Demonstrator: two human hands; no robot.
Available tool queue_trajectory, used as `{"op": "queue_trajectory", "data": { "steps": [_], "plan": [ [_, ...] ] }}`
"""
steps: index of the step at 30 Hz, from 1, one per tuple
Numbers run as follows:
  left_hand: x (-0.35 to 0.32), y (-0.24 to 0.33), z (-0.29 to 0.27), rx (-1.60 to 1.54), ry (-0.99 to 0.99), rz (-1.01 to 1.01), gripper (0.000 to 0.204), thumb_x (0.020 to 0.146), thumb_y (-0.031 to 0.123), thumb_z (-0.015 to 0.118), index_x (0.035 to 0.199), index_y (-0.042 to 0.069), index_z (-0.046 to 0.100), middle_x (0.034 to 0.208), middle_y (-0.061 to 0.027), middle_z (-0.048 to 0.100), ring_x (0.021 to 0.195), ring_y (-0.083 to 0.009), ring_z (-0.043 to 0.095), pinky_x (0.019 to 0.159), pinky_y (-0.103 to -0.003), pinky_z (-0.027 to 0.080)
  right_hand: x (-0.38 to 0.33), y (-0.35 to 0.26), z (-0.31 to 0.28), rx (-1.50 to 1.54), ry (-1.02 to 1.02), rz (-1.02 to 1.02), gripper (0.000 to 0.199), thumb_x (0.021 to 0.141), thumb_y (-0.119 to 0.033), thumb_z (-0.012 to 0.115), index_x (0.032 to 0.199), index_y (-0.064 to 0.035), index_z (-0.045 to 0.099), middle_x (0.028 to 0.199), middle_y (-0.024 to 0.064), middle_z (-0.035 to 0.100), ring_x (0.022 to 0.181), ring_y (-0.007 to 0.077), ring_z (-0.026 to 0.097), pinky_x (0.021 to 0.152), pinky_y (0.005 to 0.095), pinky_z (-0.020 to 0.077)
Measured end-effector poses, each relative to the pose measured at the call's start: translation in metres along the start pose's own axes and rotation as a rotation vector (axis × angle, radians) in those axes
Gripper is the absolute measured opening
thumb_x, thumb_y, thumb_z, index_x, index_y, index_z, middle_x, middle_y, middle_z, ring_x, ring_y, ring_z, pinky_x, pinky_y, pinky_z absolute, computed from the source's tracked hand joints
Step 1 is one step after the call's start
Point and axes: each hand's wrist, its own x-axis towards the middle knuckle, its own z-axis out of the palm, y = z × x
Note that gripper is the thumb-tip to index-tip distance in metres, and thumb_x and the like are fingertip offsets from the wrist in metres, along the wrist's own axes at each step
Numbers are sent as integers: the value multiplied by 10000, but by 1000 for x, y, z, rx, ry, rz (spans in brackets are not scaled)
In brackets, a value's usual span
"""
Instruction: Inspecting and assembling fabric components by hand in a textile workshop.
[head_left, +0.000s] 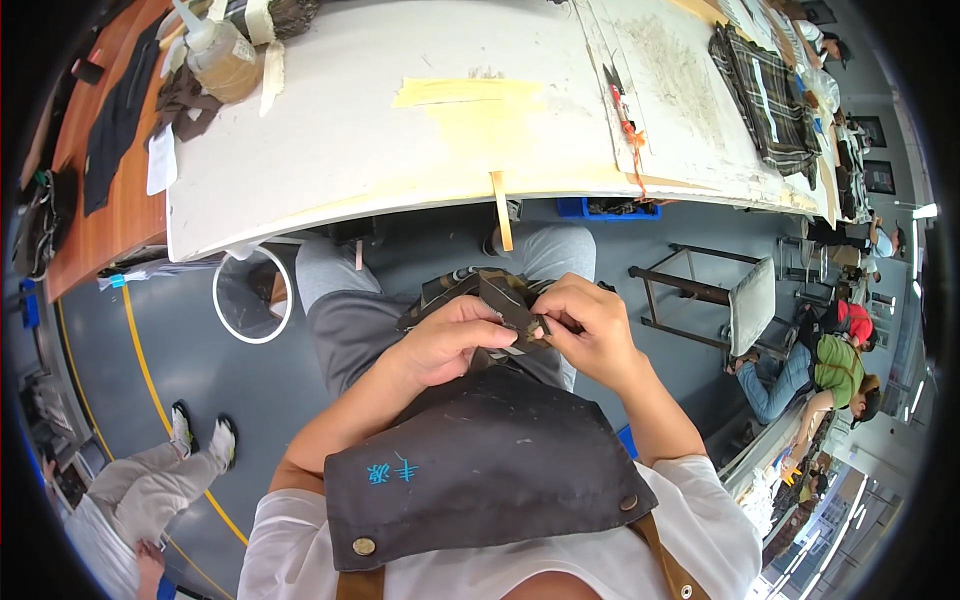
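Note:
My left hand is closed on a dark, patterned piece of cloth above my lap, thumb lying along its edge. Close beside it, my right hand pinches the same cloth between thumb and fingertips. A fold of the cloth stands up between the two hands, and the rest hangs down over my thighs. What lies right under the fingertips is too small to make out. Below the hands spreads the dark grey apron that I wear.
Ahead is a white worktable with red-handled snips, a bottle of yellowish liquid and folded plaid garments. A round bin, a blue crate and a stool stand around. People are at left and right.

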Motion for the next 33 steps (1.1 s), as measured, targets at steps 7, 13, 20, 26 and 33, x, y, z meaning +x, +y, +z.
{"op": "queue_trajectory", "data": {
  "steps": [7,13,20,26,33],
  "plan": [
    [8,4,-4,63,-12,-8,182,771,39,643,953,29,646,955,-13,627,854,-81,539,767,-231,403,9,9,1,-29,-42,-96,237,631,43,648,840,-31,564,842,92,566,735,258,573,616,315,469],
    [22,-6,-18,-242,233,8,180,799,68,629,973,21,620,933,-30,632,882,-102,567,777,-248,435,16,16,14,58,108,-72,209,689,36,655,878,-5,579,871,101,600,753,200,593,618,271,472],
    [32,-12,-24,-351,357,19,222,863,171,563,1022,17,580,960,-67,624,855,-159,611,765,-301,495,18,31,28,13,178,235,81,776,-15,631,836,5,580,686,110,595,527,156,568,482,247,441],
    [30,-12,-19,-509,465,-6,238,889,190,525,1053,18,543,968,-67,617,871,-166,601,752,-318,497,22,28,35,80,164,335,83,789,-39,625,808,15,564,651,114,590,510,125,557,468,235,434],
    [27,-9,-7,-568,389,29,253,899,221,506,1052,22,542,982,-61,613,883,-163,593,780,-323,484,23,18,33,65,193,327,85,800,-44,617,808,18,559,619,97,586,484,102,546,447,224,421]
  ]
}}
